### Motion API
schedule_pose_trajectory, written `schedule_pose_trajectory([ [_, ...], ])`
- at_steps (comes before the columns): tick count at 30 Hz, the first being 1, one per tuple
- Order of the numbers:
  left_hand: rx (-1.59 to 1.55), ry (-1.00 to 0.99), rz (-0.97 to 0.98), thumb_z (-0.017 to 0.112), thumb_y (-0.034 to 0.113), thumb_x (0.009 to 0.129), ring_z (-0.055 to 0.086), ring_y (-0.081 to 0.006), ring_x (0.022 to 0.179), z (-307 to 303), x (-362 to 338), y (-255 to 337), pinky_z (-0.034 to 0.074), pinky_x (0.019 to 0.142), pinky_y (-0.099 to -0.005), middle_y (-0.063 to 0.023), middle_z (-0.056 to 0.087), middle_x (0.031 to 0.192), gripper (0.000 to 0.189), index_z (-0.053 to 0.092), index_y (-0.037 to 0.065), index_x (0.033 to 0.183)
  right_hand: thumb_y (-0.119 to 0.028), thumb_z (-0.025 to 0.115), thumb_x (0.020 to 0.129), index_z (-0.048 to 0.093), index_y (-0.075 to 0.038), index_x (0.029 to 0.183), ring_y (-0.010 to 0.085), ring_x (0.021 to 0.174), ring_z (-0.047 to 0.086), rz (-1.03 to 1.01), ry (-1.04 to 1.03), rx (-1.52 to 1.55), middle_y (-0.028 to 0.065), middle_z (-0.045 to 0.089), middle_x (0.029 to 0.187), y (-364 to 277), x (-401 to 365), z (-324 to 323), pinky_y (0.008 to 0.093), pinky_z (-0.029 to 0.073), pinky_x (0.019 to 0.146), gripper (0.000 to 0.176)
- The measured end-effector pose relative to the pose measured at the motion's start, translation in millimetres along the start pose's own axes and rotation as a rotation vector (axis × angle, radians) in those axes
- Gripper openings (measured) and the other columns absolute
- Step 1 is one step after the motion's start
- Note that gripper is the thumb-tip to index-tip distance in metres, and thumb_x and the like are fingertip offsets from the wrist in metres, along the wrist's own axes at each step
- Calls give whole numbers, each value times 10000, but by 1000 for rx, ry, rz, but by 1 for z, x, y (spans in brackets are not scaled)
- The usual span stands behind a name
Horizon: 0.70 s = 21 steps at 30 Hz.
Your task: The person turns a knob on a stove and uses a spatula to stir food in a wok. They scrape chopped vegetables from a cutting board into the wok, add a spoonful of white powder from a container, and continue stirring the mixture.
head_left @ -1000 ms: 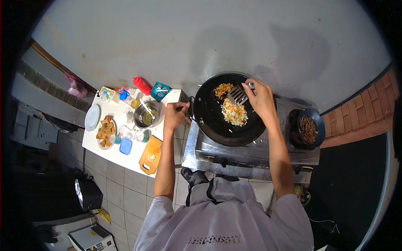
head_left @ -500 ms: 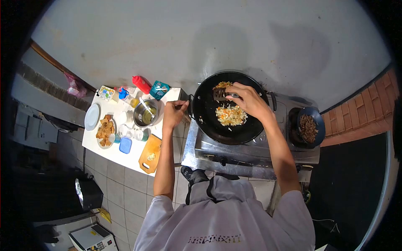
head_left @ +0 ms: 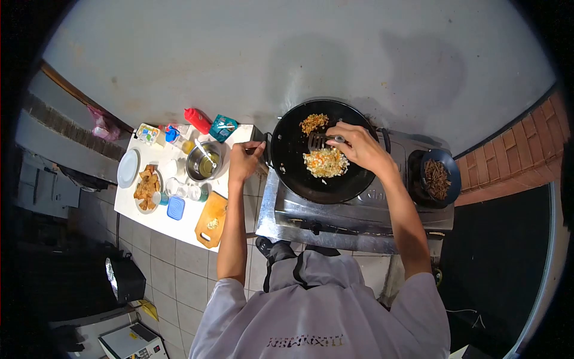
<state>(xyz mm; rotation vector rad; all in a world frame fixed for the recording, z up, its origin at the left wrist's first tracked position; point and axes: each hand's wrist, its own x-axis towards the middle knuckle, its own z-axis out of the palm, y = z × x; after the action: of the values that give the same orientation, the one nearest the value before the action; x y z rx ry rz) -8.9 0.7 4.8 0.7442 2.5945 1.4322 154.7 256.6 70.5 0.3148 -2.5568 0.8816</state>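
Note:
A large black wok (head_left: 299,179) stands on the metal stove. My left hand (head_left: 247,160) grips the wok's left handle, fingers closed at the rim. Over the wok, my right hand (head_left: 362,146) holds a slotted spatula (head_left: 317,142) by its handle. The spatula's dark head lies between two heaps of food. Nearer me is a pale heap of chopped food with orange bits (head_left: 326,163); at the far side sits a smaller browned heap (head_left: 314,123).
Right of the wok, a smaller pan (head_left: 455,173) holds brown strips on the stove (head_left: 353,224). The white table (head_left: 134,206) at left carries a metal pot (head_left: 194,170), a wooden cutting board (head_left: 206,230), a plate of fried pieces (head_left: 146,186), a red bottle (head_left: 197,119) and a blue lid (head_left: 175,208).
My right hand and the spatula have moved slightly toward me, from the far browned heap to the edge of the pale heap. My left hand stays on the handle.

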Motion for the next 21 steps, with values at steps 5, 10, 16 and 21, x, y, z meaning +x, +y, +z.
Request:
schedule_pose_trajectory([
  [5, -28, -10, -43, 710, 193, 814, 644, -166, 677, 1, -1, 0, 496, 653, -299, -151, 696, 760, 260, 701, -53, 900, -131, 631, 861, 601, 43, 1003, 324, 688, 552, 151, 80, 5, 154, 587, 854, -6, 4, -4, 376, 461, 645, 226],
  [10, -3, -2, 0, 708, 183, 816, 647, -164, 675, -1, -2, 6, 498, 649, -291, -152, 696, 757, 255, 698, -57, 899, -134, 634, 866, 605, 39, 1000, 278, 634, 552, 33, 97, -56, 141, 591, 852, -9, -7, -8, 350, 452, 596, 221],
  [16, -55, -16, -53, 715, 189, 811, 641, -159, 669, 1, -1, 1, 497, 645, -291, -142, 693, 745, 265, 697, -62, 894, -110, 650, 855, 611, 34, 1006, 223, 636, 561, 207, 69, -11, 130, 593, 847, -65, -34, -27, 328, 443, 565, 212],
  [21, -52, -47, -69, 712, 188, 813, 638, -158, 667, 2, 2, -6, 496, 647, -295, -141, 695, 758, 261, 697, -59, 896, -94, 656, 839, 609, 30, 1000, 317, 656, 558, 95, 23, 23, 155, 589, 851, -50, -35, 4, 375, 454, 606, 208],
])
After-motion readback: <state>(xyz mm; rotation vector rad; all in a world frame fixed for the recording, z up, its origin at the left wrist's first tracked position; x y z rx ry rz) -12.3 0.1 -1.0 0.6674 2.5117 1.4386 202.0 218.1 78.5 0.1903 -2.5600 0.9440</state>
